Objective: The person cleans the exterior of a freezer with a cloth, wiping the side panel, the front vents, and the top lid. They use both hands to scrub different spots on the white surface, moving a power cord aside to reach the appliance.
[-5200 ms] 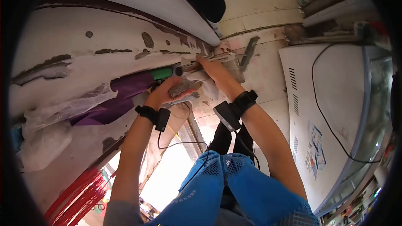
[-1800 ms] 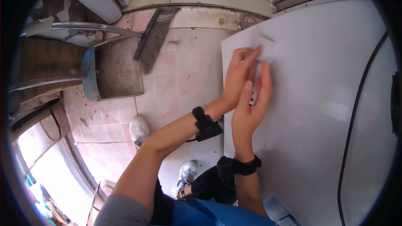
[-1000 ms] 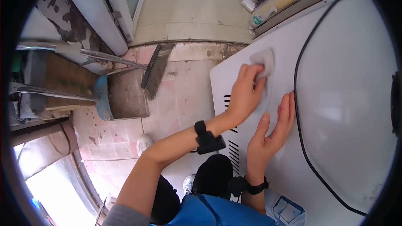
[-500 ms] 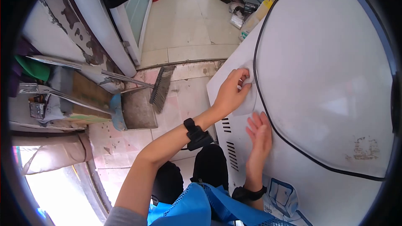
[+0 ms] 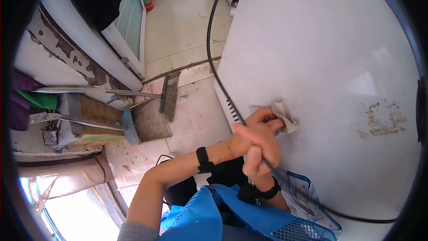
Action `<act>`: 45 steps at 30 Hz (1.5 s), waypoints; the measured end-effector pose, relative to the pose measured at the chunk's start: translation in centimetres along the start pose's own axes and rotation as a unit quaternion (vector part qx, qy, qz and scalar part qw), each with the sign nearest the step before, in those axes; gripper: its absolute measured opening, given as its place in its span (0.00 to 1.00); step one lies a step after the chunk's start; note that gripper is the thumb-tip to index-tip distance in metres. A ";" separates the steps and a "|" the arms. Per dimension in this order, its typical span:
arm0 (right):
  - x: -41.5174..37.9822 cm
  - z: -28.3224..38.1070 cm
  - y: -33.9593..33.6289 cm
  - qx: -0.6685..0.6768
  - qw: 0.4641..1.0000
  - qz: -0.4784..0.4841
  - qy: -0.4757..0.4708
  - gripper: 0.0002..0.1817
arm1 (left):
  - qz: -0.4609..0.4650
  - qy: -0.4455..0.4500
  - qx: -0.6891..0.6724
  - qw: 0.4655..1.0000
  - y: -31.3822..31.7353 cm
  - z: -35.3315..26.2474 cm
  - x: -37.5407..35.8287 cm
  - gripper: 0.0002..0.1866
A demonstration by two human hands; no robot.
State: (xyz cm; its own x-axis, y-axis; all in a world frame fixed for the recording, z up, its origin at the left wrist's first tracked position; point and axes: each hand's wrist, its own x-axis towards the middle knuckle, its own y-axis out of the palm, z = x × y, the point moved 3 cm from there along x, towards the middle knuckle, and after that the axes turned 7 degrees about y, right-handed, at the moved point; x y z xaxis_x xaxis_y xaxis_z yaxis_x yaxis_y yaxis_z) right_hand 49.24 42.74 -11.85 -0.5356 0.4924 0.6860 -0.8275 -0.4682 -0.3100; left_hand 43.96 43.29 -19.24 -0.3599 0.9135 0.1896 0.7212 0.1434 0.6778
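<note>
While the left hand (image 5: 270,119) pinches a crumpled pale cloth (image 5: 286,115) in bent fingers at the side of the white appliance (image 5: 312,53), the right hand (image 5: 262,149) closed around the black cable (image 5: 209,47), partly covering the left, a broom (image 5: 169,96) beside a dustpan (image 5: 152,121) on the tiled floor (image 5: 196,107).

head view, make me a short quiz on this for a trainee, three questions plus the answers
1. What does the left hand have in its grip?
a) a broom handle
b) a pale cloth
c) a red fire extinguisher

2. True or false: the broom head is beside the dustpan.

3. Fill in the missing word: a long black ____ runs down to the right hand.

Key: 1 b; 2 true; 3 cable.
</note>
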 end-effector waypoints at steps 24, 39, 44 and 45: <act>-1.3 -1.9 -2.5 0.171 0.918 -0.072 0.350 0.24 | -0.353 0.279 0.320 0.834 -9.4 -9.6 1.6 0.11; -2.8 -2.0 -4.8 0.153 0.861 0.205 0.439 0.14 | -0.030 0.515 0.458 0.724 12.2 -13.6 5.7 0.14; -2.5 -2.0 -5.3 0.278 0.838 0.158 0.443 0.13 | -0.020 0.517 0.462 0.720 13.2 -13.1 3.7 0.15; -2.4 -2.2 -5.3 0.246 0.866 0.177 0.398 0.12 | 0.068 0.555 0.542 0.628 14.1 -12.7 2.6 0.17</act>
State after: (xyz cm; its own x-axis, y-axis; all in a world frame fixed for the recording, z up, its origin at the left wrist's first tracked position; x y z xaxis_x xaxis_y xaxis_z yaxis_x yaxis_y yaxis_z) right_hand 54.57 45.67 -13.27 -0.8495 0.5121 -0.1270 -0.5207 -0.8526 0.0451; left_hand 45.69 42.88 -0.16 -0.0080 0.2046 0.9788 0.5532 0.8163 -0.1661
